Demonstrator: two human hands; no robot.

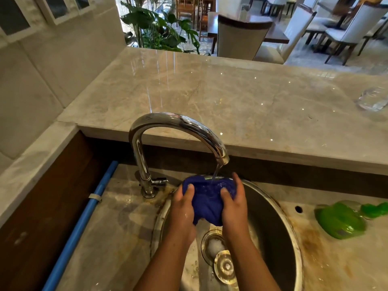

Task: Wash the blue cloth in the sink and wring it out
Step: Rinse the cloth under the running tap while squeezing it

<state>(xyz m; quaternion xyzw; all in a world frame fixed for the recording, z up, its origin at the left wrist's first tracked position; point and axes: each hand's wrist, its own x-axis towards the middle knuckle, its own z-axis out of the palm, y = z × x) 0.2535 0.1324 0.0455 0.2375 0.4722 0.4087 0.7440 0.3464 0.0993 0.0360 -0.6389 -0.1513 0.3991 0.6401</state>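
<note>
A bunched blue cloth [207,200] is held over the round steel sink [273,211], directly under the chrome tap [168,122]. Water runs from the spout onto the cloth's top. My left hand [182,208] grips the cloth's left side, thumb on top. My right hand [233,204] grips its right side, thumb pressed into the fabric. Below the hands lie the drain [214,244] with foam in it and a loose metal strainer [225,266].
A green plastic bag [340,220] lies on the wet counter right of the sink. A glass [372,98] stands on the raised marble ledge at far right. A blue pipe [84,219] runs along the left. Chairs and plants are beyond the ledge.
</note>
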